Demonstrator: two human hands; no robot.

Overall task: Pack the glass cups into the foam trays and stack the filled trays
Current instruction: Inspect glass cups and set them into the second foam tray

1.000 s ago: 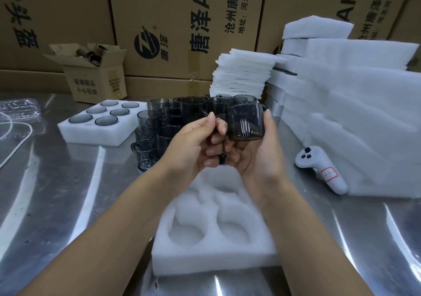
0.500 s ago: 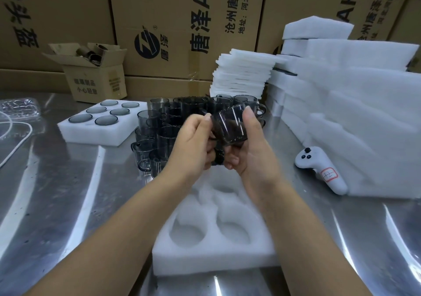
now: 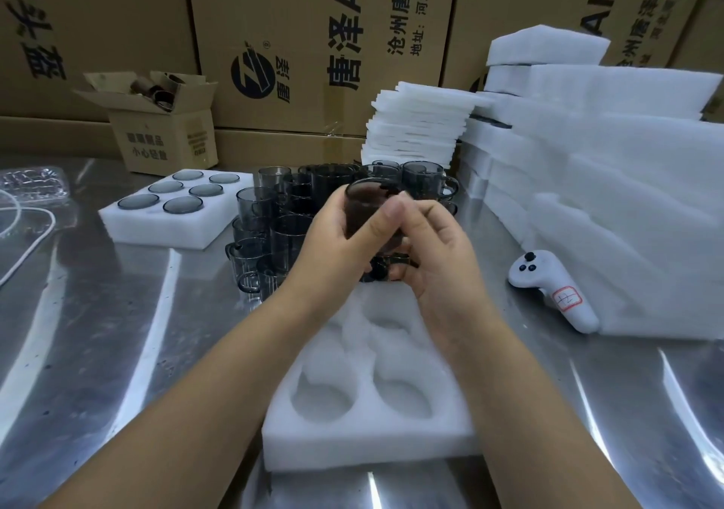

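A smoky grey glass cup point(image 3: 362, 211) is held between both hands above the far end of a white foam tray point(image 3: 368, 434) with open round pockets. My left hand point(image 3: 325, 242) grips its left side, and my right hand point(image 3: 435, 250) wraps its right side, thumb across the front. The cup's handle shows dark under my fingers. Behind my hands stands a cluster of several loose grey cups point(image 3: 282, 218). A second foam tray point(image 3: 129, 226) at the left has a cup in every visible pocket.
Stacks of white foam sheets point(image 3: 415, 128) and thick foam blocks point(image 3: 611, 195) fill the right side. A white handheld controller point(image 3: 556, 293) lies beside them. A small open carton point(image 3: 164, 136) and big cardboard boxes stand at the back. A white cable point(image 3: 27, 250) lies far left.
The cup has come down and to the left from upper right, turning in my hands. My right thumb has moved across its front, and both hands now close around it.
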